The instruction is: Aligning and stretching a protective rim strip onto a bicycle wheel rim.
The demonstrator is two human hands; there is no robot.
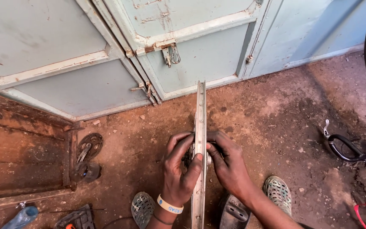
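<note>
Left hand (178, 169) grip is closed around the upright bicycle wheel rim (200, 127), thumb across its edge. Right hand (229, 163) grip is curled against the rim's opposite side, fingertips at the hub.

Bare wheel rim (199, 127) stood edge-on upon the dirt floor (276, 123); left hand (178, 169) and right hand (229, 163) gripped it at the hub, near the blue metal doors (106, 63).
</note>
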